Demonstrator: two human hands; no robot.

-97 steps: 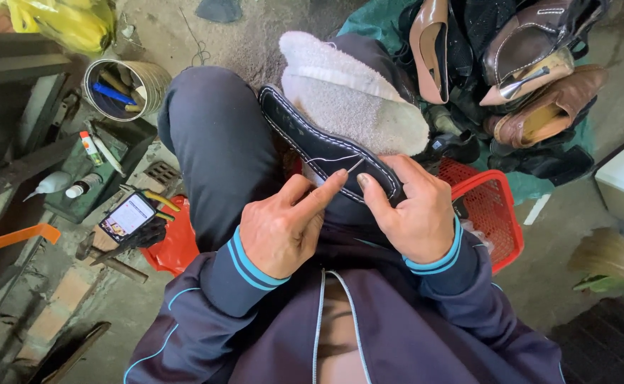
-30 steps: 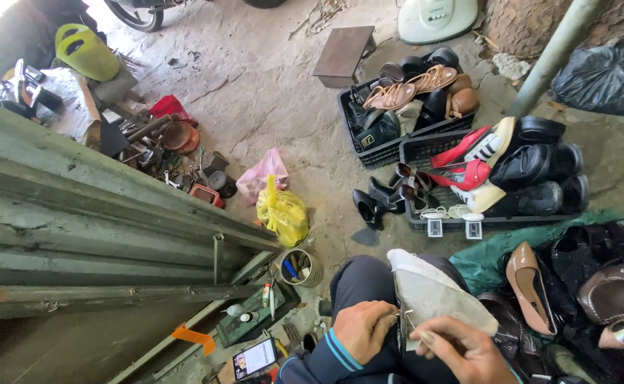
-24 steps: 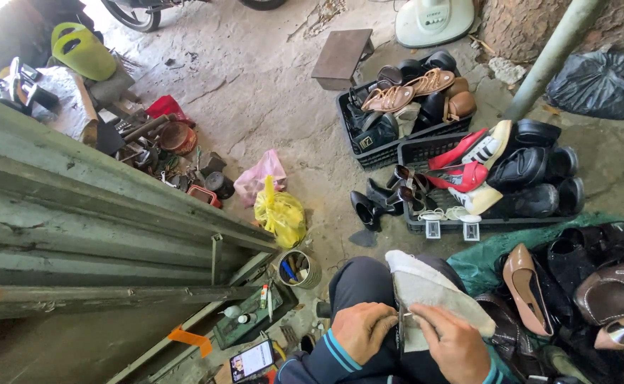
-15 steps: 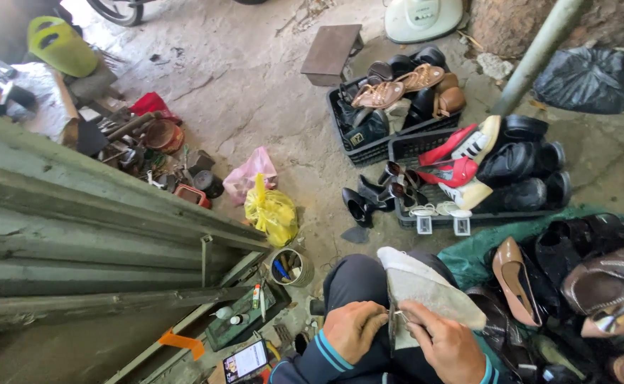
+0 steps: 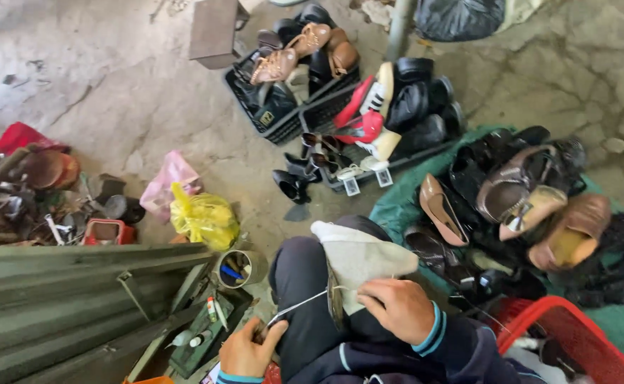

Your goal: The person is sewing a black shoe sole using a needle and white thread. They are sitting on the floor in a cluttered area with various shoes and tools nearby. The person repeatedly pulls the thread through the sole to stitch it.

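Cracked grey concrete floor (image 5: 113, 92) spreads under a seated person whose lap fills the bottom of the view. Fingers of the left hand (image 5: 249, 350) are pinched shut on a light thread (image 5: 299, 306), drawn taut out to the side; the tool end in that grip is too small to tell. Fingers of the right hand (image 5: 397, 309) are curled closed over the edge of a dark shoe sole (image 5: 336, 302), pressing it against a pale grey cloth (image 5: 358, 257) on the knee. The thread runs from the left hand straight to the sole.

Half a second ago both hands sat close together on the sole; now the left hand has pulled well away to the left and low, with the thread stretched out.

Just left of the knee stands one round tin (image 5: 239, 268) holding blue-handled tools, beside one green tray (image 5: 202, 333) with small bottles. One yellow bag (image 5: 202, 219) and one pink bag (image 5: 168, 186) lie near it. Two black crates (image 5: 283, 117) of shoes sit farther out. One tan pump (image 5: 441, 208) lies on a green sheet (image 5: 397, 206) among dark shoes. One red basket (image 5: 575, 341) is at the right elbow.
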